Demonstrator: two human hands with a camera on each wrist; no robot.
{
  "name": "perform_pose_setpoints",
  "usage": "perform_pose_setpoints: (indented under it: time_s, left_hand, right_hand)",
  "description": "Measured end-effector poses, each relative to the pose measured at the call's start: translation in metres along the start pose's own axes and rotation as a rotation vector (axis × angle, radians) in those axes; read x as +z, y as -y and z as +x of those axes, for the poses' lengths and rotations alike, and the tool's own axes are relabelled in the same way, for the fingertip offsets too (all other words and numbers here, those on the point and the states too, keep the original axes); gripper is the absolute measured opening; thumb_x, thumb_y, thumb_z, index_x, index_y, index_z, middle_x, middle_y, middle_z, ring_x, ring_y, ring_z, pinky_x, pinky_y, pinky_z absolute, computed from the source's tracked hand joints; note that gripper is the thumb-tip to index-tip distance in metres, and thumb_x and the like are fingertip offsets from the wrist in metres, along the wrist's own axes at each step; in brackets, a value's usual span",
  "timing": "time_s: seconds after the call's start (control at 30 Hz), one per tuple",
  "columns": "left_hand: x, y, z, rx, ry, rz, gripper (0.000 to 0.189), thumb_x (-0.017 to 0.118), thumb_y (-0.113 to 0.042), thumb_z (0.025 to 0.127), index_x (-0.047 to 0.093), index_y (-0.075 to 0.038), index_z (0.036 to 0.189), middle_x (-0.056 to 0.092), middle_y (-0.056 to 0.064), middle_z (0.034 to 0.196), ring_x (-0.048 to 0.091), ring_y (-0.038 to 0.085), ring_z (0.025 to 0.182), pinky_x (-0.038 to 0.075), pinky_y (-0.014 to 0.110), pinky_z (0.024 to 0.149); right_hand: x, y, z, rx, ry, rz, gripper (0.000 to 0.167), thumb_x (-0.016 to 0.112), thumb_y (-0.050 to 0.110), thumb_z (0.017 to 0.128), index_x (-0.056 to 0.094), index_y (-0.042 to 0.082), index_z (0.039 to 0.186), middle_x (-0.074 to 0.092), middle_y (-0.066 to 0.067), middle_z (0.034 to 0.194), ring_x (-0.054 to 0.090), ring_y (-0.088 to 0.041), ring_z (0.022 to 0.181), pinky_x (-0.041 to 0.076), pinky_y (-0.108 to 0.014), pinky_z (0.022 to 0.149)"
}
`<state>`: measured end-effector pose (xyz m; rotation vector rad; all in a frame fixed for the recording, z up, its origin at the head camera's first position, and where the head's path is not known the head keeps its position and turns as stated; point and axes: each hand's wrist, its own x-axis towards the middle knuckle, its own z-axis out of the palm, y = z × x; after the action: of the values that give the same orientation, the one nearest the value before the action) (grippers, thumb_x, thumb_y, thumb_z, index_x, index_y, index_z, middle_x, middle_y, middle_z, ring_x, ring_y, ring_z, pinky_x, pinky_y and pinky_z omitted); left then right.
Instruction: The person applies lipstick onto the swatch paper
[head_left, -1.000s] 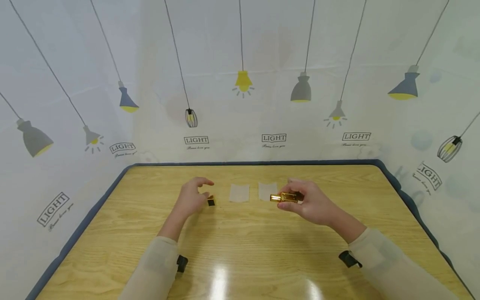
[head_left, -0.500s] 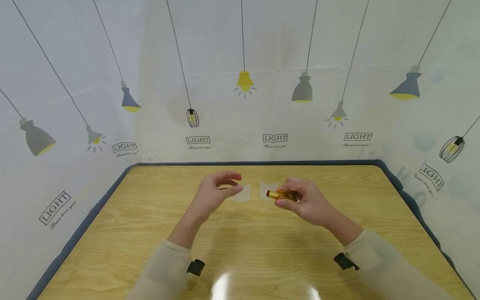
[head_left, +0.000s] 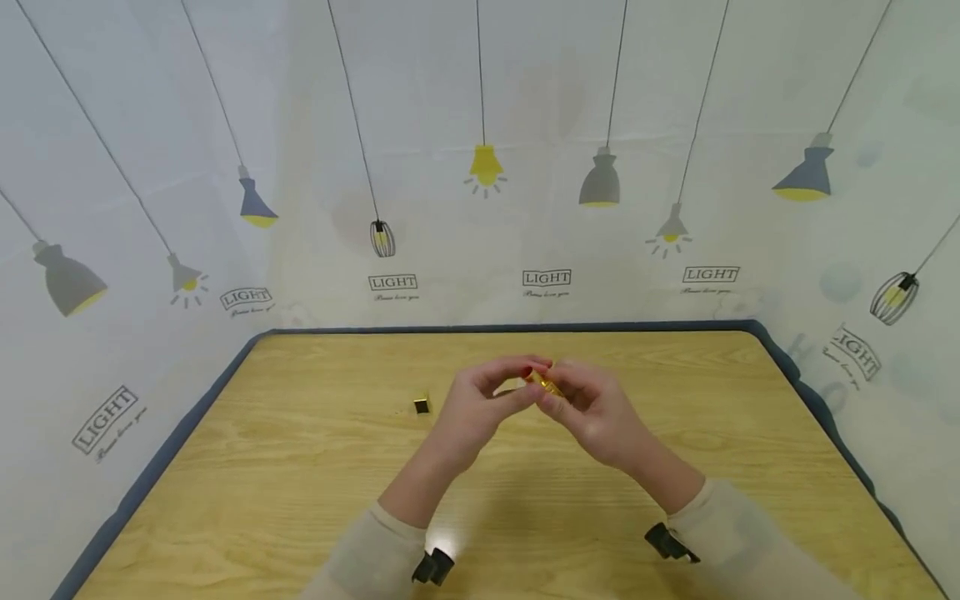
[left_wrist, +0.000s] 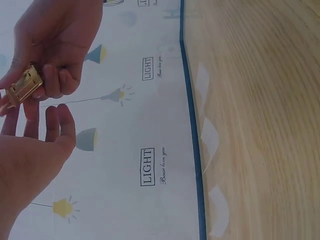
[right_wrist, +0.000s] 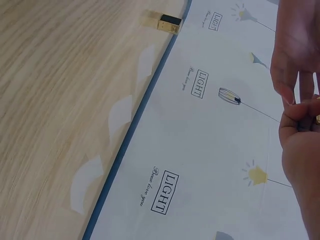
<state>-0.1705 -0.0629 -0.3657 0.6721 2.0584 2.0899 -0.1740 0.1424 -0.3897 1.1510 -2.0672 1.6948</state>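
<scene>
A gold lipstick [head_left: 549, 387] is between both hands above the middle of the table, dark red showing at its left end. My right hand [head_left: 603, 408] grips its body with thumb and fingers. The left hand [head_left: 472, 408] has its thumb and fingertips around the other end. In the left wrist view, the square gold case [left_wrist: 26, 86] shows between the fingers of the two hands. Fingers hide most of the lipstick in the right wrist view. A gold-and-black cap [head_left: 422, 405] stands on the table, left of the left hand.
A wooden table [head_left: 300, 467] has a blue edging [head_left: 390, 330] along its back and sides. White patches [right_wrist: 120, 117] lie near the back edge; the hands hide them in the head view. A lamp-print sheet [head_left: 480, 242] rises behind.
My left hand has left the cap and moved right to the lipstick, taking hold of its end. The right hand has shifted slightly left, tilting the lipstick.
</scene>
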Motion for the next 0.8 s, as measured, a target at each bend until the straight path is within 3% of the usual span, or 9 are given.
perform_pose_setpoints:
  time_s: [0.17,0.3,0.6,0.8]
  left_hand:
    - [0.005,0.005,0.002,-0.025,-0.065,-0.066,0.032,0.077,-0.019,0.1,0.076,-0.006,0.129,0.073,0.005,0.137,0.06,0.014,0.133,0.056,0.034,0.107]
    - [0.006,0.006,0.005,-0.02,-0.109,-0.073,0.033,0.08,-0.022,0.098,0.078,-0.006,0.126,0.075,0.003,0.134,0.063,0.014,0.13,0.059,0.031,0.1]
    - [0.007,0.005,0.006,-0.02,-0.073,-0.071,0.028,0.075,-0.017,0.101,0.079,-0.003,0.125,0.078,0.01,0.13,0.069,0.015,0.125,0.061,0.028,0.092]
    - [0.004,0.002,0.005,-0.036,-0.044,-0.039,0.028,0.072,-0.015,0.103,0.077,0.001,0.125,0.073,0.01,0.14,0.062,0.018,0.138,0.058,0.031,0.103]
  right_hand:
    - [0.008,-0.002,-0.008,0.055,-0.022,0.001,0.034,0.068,0.0,0.102,0.064,-0.005,0.136,0.073,-0.01,0.107,0.07,-0.009,0.088,0.062,-0.022,0.078]
    - [0.013,-0.003,-0.006,0.044,-0.075,0.025,0.04,0.075,-0.005,0.095,0.064,-0.005,0.133,0.076,-0.021,0.118,0.076,-0.008,0.103,0.065,-0.027,0.085]
    - [0.019,-0.005,-0.009,0.05,-0.092,0.027,0.029,0.075,-0.005,0.093,0.065,-0.004,0.12,0.076,-0.023,0.11,0.078,-0.007,0.097,0.066,-0.03,0.081]
    - [0.019,-0.004,-0.01,0.034,-0.057,0.086,0.024,0.067,-0.003,0.1,0.065,-0.007,0.123,0.076,-0.022,0.107,0.078,-0.009,0.096,0.066,-0.03,0.084]
